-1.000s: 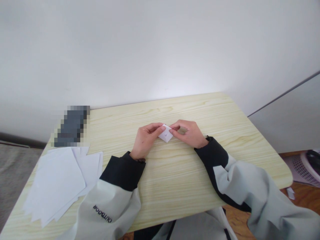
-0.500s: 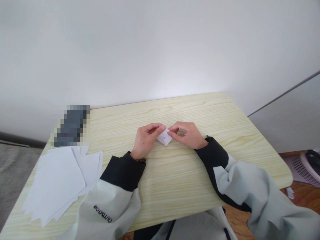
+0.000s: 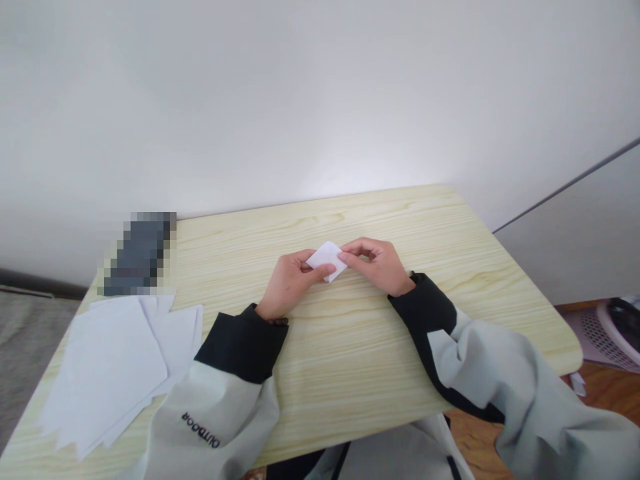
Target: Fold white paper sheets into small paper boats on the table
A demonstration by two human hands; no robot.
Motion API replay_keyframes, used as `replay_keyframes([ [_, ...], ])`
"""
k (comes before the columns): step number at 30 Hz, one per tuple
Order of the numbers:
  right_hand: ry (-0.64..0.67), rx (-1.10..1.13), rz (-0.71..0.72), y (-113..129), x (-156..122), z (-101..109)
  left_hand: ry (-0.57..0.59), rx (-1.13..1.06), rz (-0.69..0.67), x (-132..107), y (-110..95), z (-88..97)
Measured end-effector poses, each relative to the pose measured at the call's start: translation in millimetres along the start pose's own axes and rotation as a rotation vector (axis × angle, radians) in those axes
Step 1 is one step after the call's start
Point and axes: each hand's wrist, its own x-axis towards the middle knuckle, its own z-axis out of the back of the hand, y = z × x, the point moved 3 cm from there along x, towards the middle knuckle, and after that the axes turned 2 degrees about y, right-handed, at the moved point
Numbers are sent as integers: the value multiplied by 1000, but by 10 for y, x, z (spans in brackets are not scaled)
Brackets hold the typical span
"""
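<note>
A small folded piece of white paper (image 3: 326, 257) is held just above the middle of the pale wooden table (image 3: 350, 373). My left hand (image 3: 290, 283) pinches its left corner between thumb and fingers. My right hand (image 3: 380, 265) pinches its right edge, fingers curled. Both forearms in grey and black sleeves rest on the tabletop.
A loose stack of white paper sheets (image 3: 117, 363) lies on the table's left front part. A dark, pixelated flat object (image 3: 139, 253) sits at the back left corner. A white wall rises behind the table. A perforated white object (image 3: 613, 330) stands on the floor at right.
The folded paper has turned in my fingers and now shows a flat white face; before it hung as a small diamond with a crease. Both hands stayed in place.
</note>
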Motion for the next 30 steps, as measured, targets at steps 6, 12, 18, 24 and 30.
replay_keyframes([
  [6, 5, 21, -23, -16, 2, -10, -37, 44, 7, 5, -14, 17],
  [12, -83, 101, -84, -73, 10, 15, 50, -132, 65, 0, -38, -26],
  [18, -69, 91, -83, -75, 15, 17, 35, -127, 98, -8, -25, -31],
  [24, -54, 85, -57, -65, 16, 15, 61, -157, 89, 5, 21, -26],
  [30, -33, 91, -69, -71, 17, 10, 67, -145, 96, -1, 0, -15],
])
